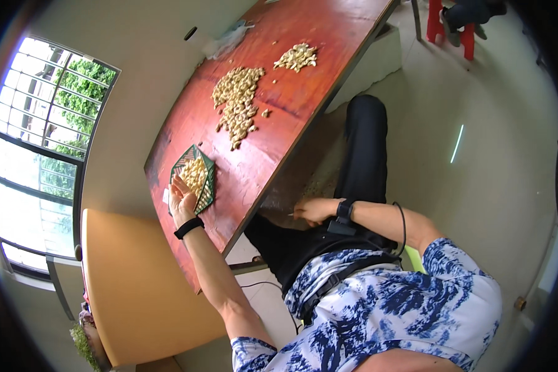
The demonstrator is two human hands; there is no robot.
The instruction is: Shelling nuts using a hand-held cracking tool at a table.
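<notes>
My left hand [182,201] is at the near left rim of a green woven plastic basket [209,186], palm turned up and fingers loosely stretched over the edge. Pale, curved nuts that look like cashews [194,173] fill the basket. Nothing shows in that palm. Low over my lap, below the table's edge, my right hand [317,211] has its fingers curled together. A thin, light tip pokes out from them, too small to name. Farther up the red table lie a large heap of unsorted-looking cashews [237,102] and a smaller pile [296,57].
The red wooden table [273,149] runs diagonally away from me. A crumpled clear plastic bag [229,40] lies at its far left edge. An orange-tan panel [146,291] stands at left, beneath a barred window [43,149]. Across the floor, someone's foot rests by a red stool [437,25].
</notes>
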